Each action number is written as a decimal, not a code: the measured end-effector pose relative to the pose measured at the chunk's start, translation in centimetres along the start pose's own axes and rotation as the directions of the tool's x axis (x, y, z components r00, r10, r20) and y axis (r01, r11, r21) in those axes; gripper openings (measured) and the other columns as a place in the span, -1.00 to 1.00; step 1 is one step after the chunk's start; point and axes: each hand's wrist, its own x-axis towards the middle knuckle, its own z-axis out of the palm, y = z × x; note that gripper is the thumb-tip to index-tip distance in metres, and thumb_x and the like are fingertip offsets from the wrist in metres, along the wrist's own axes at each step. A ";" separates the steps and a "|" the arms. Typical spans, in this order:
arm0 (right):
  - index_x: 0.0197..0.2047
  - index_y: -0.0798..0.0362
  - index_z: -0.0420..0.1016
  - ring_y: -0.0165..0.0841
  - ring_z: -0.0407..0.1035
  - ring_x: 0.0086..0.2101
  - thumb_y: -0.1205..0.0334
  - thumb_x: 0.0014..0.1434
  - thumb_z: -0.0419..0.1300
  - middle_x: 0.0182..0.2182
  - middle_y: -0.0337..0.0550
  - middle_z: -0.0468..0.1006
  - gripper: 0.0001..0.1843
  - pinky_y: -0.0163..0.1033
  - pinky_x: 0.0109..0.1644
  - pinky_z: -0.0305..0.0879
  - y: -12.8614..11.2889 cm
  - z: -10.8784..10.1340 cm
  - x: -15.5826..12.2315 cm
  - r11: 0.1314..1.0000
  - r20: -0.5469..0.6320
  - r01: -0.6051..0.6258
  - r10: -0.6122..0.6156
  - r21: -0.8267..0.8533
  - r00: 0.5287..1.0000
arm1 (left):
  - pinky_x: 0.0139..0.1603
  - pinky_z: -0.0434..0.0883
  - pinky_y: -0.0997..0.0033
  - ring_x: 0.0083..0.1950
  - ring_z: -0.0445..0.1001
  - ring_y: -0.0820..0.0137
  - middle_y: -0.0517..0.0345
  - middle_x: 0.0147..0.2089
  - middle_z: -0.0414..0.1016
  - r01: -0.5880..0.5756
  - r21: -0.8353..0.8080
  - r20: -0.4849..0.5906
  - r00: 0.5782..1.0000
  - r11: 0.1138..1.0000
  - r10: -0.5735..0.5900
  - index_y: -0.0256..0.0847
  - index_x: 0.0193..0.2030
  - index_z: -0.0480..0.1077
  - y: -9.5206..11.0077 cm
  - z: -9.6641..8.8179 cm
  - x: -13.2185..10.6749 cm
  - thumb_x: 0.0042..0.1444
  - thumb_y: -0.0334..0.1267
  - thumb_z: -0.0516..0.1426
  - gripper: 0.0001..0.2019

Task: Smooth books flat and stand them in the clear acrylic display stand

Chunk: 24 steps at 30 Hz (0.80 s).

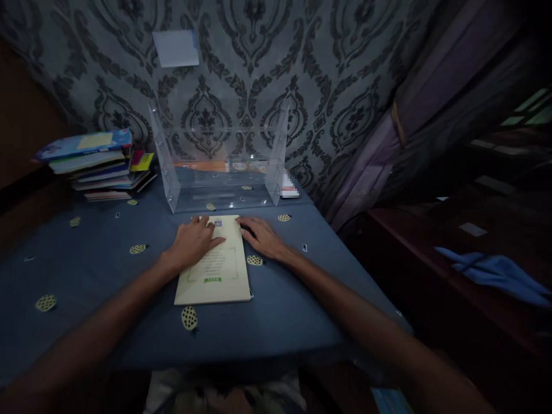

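Note:
A pale yellow book [218,273] lies flat on the blue patterned tablecloth [107,276], closed, with green print on its cover. My left hand [192,241] rests on the book's upper left part, fingers stretched flat. Fingers extended, my right hand [263,236] lies along the book's upper right edge and touches it. Just beyond the book stands a clear acrylic bookstand [222,167] against the wall, nothing standing upright in it.
A stack of several books [97,164] sits at the back left of the table. A white note [176,49] is stuck on the patterned wall. A purple curtain [405,132] hangs at right, beside a dark bench with a blue cloth [495,273].

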 end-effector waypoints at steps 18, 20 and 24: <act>0.13 0.08 0.39 -0.21 0.42 -0.05 0.27 0.31 0.13 -0.12 0.01 0.57 -0.67 -0.03 0.02 0.39 -9.7 -2.4 -11.5 0.975 -0.025 0.198 -0.196 0.100 0.980 | -0.14 0.40 0.25 0.15 0.30 0.01 -0.18 0.07 0.38 0.000 -0.001 -0.001 1.000 1.000 0.000 -0.31 -0.01 0.43 0.0 -0.1 -0.1 0.38 0.01 -0.06 -0.57; 0.09 0.11 0.41 -0.21 0.43 -0.11 0.23 0.30 0.17 -0.15 0.00 0.58 -0.69 -0.05 -0.01 0.38 -10.0 -2.1 -11.3 0.973 -0.027 0.225 -0.225 0.042 0.974 | -0.10 0.40 0.23 0.16 0.30 0.02 -0.19 0.09 0.37 0.001 -0.006 -0.009 1.000 1.000 -0.001 -0.32 0.01 0.41 0.1 0.1 -0.2 0.38 0.00 -0.05 -0.58; -0.07 0.09 0.47 -0.25 0.40 -0.26 0.26 0.30 0.18 -0.32 -0.11 0.57 -0.84 -0.12 -0.13 0.33 -10.6 -1.6 -10.4 0.967 0.015 0.231 -0.231 -0.110 0.973 | 0.12 0.32 0.09 0.23 0.27 0.07 -0.19 0.18 0.35 -0.016 -0.032 -0.081 0.997 0.999 0.013 -0.32 0.09 0.34 -0.1 1.8 -0.3 0.39 -0.04 -0.08 -0.60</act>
